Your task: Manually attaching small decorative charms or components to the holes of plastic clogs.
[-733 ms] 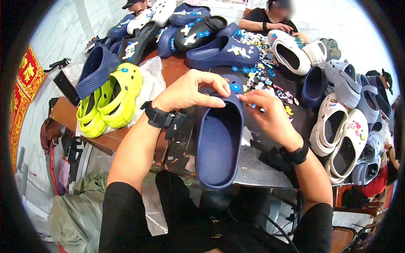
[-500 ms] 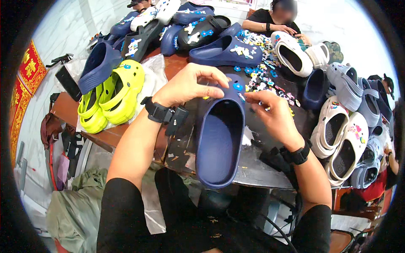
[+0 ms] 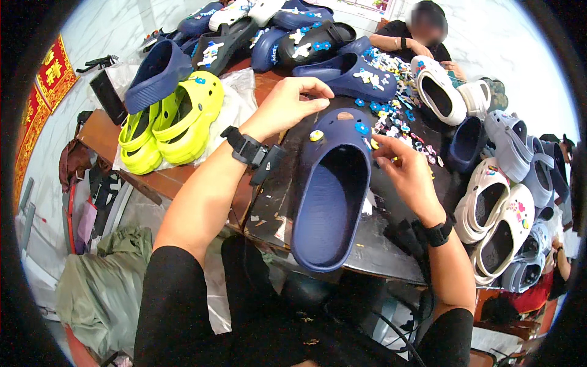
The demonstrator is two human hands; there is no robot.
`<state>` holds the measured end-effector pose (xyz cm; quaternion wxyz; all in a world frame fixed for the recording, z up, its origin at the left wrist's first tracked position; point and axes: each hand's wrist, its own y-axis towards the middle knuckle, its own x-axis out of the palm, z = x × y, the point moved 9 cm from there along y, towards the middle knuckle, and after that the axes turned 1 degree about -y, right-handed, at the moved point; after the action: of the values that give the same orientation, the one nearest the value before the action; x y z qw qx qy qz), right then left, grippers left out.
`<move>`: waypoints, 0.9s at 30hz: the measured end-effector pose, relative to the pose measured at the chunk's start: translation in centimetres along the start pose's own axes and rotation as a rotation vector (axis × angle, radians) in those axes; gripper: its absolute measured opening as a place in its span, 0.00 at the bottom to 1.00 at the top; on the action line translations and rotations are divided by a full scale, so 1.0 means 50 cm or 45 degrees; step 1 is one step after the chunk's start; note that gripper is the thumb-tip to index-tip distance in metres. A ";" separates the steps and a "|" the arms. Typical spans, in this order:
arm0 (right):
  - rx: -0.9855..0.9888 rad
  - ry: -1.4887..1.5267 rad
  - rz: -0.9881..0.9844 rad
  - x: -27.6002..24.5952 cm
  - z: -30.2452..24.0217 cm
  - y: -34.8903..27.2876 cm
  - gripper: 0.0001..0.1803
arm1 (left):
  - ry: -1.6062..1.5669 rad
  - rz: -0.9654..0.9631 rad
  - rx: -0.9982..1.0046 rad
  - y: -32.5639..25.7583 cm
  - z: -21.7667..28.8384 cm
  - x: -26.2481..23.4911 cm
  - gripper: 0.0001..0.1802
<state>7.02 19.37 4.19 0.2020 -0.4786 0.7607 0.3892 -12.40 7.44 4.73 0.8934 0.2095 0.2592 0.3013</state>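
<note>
A navy clog (image 3: pixel 330 196) lies toe-away on the dark table (image 3: pixel 275 189) in front of me. Its toe carries a yellow-white charm (image 3: pixel 316 135), a blue flower charm (image 3: pixel 362 128) and a brown one (image 3: pixel 345 115). My left hand (image 3: pixel 287 104) hovers just above and left of the toe, thumb and forefinger pinched together with nothing visible between them. My right hand (image 3: pixel 403 171) is at the clog's right side, fingertips gripping its upper edge. Both wrists wear black bands.
Two lime-green clogs (image 3: pixel 177 116) sit at the left on clear plastic. Navy and black clogs (image 3: pixel 306 43) pile up at the back, white and grey ones (image 3: pixel 501 214) at the right. Loose charms (image 3: pixel 397 92) lie beyond the clog. Another person (image 3: pixel 422 37) sits opposite.
My left hand has lifted off the clog's toe and drawn back to the left. My right hand stays at the clog's right edge.
</note>
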 end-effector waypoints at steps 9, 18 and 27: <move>0.078 -0.118 -0.242 0.028 -0.010 -0.006 0.35 | 0.194 -0.293 0.121 -0.013 0.012 0.053 0.22; 0.112 -0.114 -0.287 0.034 0.002 -0.012 0.36 | 0.664 -0.357 0.370 -0.024 0.021 0.079 0.30; 0.034 -0.203 -0.293 0.038 0.011 -0.011 0.39 | 0.707 -0.386 0.294 -0.022 0.025 0.083 0.31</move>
<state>6.58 18.59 2.36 0.3115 -0.5275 0.6874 0.3901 -8.33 9.07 3.75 0.7936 0.1783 0.5534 0.1791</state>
